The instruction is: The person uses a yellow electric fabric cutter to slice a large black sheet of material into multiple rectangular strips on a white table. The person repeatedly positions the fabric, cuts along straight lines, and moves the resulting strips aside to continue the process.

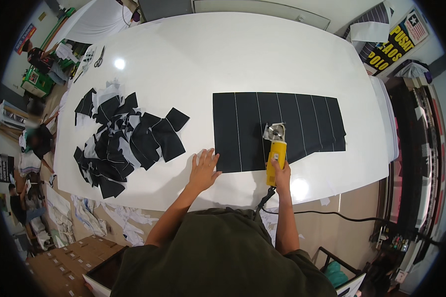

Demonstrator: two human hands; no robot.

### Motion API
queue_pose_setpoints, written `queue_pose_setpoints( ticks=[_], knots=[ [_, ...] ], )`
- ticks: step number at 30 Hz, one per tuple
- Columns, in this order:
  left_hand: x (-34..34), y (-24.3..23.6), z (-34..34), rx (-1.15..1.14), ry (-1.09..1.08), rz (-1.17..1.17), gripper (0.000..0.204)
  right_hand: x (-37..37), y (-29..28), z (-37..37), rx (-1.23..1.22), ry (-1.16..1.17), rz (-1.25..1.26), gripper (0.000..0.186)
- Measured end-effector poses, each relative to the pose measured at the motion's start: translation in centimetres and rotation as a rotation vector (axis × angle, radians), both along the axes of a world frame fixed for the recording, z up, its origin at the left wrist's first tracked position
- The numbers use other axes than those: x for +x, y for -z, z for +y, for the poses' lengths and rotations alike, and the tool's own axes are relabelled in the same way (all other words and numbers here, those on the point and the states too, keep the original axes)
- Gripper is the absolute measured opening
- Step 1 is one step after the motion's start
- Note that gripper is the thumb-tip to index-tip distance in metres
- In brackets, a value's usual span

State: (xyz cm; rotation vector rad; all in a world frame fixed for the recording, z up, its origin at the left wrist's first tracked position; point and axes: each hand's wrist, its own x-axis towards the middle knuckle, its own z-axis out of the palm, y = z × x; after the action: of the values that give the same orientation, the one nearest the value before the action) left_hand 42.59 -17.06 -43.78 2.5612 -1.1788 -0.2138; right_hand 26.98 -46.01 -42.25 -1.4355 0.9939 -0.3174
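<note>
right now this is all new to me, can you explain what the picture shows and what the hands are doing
There's no robot here: these are a person's own bare hands. A wide fisheye camera on the head looks down, so straight edges bend toward the rim.

The right hand grips a yellow handheld rotary fabric cutter, its round blade at the far end, over black fabric marked with pale lines. A black cord runs off right. The left hand lies spread at the fabric's near left corner.

On the white table, a heap of black and grey fabric pieces lies left, with scissors beyond.
</note>
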Motion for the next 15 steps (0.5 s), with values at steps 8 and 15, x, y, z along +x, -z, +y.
queue_pose_setpoints(
  ticks=[8,15],
  knots=[
    [0.1,-0.8,-0.3,-0.107,0.016,0.109,0.084,-6.0,-4.6,5.1,0.045,0.042,0.092,0.037],
    [4.3,-0.5,-1.6,0.141,0.175,0.111,0.116,-12.9,-8.2,13.5,-0.609,-0.391,0.578,0.046]
  ],
)
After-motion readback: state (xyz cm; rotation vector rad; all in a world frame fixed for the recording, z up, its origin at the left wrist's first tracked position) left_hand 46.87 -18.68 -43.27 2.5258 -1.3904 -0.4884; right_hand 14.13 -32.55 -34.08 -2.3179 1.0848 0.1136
